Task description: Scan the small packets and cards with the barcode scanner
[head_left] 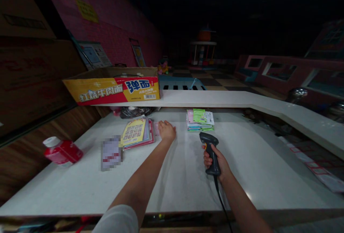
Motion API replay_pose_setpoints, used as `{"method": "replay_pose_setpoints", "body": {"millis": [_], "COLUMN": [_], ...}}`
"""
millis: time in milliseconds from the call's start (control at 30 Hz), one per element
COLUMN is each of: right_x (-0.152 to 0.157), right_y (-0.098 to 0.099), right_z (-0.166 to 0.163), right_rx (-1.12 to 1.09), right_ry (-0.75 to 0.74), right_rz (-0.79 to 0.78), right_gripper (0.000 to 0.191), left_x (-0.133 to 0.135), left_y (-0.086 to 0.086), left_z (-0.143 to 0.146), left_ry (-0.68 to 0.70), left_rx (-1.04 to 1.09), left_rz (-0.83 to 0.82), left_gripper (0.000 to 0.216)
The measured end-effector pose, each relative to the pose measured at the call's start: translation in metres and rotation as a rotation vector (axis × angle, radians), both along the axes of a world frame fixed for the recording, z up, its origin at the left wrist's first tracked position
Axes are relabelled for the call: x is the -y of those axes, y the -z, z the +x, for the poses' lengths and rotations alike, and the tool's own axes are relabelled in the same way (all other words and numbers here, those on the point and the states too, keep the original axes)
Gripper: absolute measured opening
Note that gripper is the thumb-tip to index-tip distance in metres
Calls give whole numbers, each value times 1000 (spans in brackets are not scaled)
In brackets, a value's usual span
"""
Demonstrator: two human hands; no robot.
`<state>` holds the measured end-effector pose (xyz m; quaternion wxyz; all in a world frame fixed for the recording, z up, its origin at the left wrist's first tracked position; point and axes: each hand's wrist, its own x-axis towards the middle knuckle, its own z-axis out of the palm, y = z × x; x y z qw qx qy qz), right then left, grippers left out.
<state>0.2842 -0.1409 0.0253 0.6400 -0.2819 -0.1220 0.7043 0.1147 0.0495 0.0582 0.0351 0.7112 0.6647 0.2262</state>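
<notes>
My right hand [218,161] is wrapped round the grip of a black corded barcode scanner [210,150], whose head points away toward a small stack of green, pink and white packets [200,119] on the white counter [188,175]. My left hand [166,131] reaches forward and rests palm down, fingers together, on the right edge of a pile of flat colourful sheets and booklets [137,132]. Whether it grips anything there is hidden.
A red bottle with a white cap [61,151] lies at the left. A blurred-out card [111,152] lies beside the pile. A yellow and red cardboard box [113,86] stands on the raised ledge [242,100] behind. Printed strips [314,165] lie at the right.
</notes>
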Motion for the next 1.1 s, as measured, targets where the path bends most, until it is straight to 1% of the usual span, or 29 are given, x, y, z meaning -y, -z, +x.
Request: {"method": "replay_pose_setpoints", "body": {"millis": [67,133,200,267,333,433,500,567,633,700,733,800,867,900,933,1000,1067,1100], "right_x": [1,1,1,1,1,2,3,4,5,5,5,6,8,9,10,13,16,18], "right_y": [-1,-1,-1,0,0,0,-1,-2,-2,-3,-4,-4,-5,-6,-6,-7,-9,-11], "right_z": [0,0,1,1,2,2,2,1,0,0,-1,-2,-3,-4,-6,-9,-13,-15], "right_rx": [4,3,-3,-2,9,9,-1,-5,-3,7,14,29,46,58,75,132,219,270], "right_ry": [3,11,14,8,4,15,22,24,29,41,46,54,69,77,87,104,117,122], "right_rz": [5,9,11,14,17,17,17,16,17,20,22,24,25,25,24,16,5,-1], "right_gripper": [32,32,33,34,33,30,30,30,32,33,33,33,32,33,33,35,36,37], "left_x": [2,7,16,24,31,35,36,36,37,38,38,39,40,40,40,40,38,37], "left_y": [7,14,18,19,16,7,1,-3,-3,1,4,13,22,27,30,36,40,41], "left_z": [-14,-22,-27,-29,-31,-31,-31,-30,-31,-35,-38,-45,-53,-56,-59,-63,-64,-63], "left_ry": [-27,18,81,135,136,41,-9,-22,-3,59,95,155,187,198,208,226,237,237], "left_rx": [-50,-73,-86,-106,-131,-148,-135,-99,-16,111,187,361,503,573,646,801,955,998], "left_rz": [-109,-170,-158,-118,-82,-78,-99,-112,-121,-125,-121,-88,-38,-21,-12,-14,-18,-20], "left_gripper": [64,66,63,53,42,34,38,49,62,63,58,39,18,11,7,7,11,14]}}
